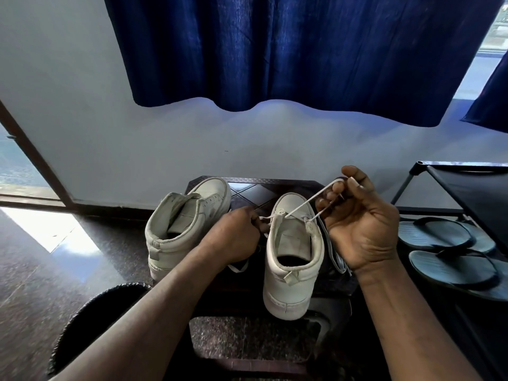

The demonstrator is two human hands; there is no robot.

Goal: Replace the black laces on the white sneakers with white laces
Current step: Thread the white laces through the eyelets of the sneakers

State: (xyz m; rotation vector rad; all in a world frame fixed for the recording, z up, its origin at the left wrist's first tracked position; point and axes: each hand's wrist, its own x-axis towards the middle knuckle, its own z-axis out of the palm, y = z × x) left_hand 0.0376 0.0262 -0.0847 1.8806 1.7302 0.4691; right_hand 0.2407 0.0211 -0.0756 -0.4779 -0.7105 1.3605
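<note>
The white lace [308, 201] runs taut up-right from the right sneaker [291, 243] eyelets, pinched in the right hand [360, 224] fingers [353, 174]. The left hand [233, 232] pinches its other end at the sneaker's left side.

Half-laced white sneaker [291, 259], white lace [308, 200] taut

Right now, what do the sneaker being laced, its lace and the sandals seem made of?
Sneaker: smooth matte off-white upper, likely leather or synthetic; collar edge frays like fabric. White lace: thin, limp, probably woven textile. Sandals: blue-grey, dull-sheened, moulded-looking, probably rubber or foam.
</note>
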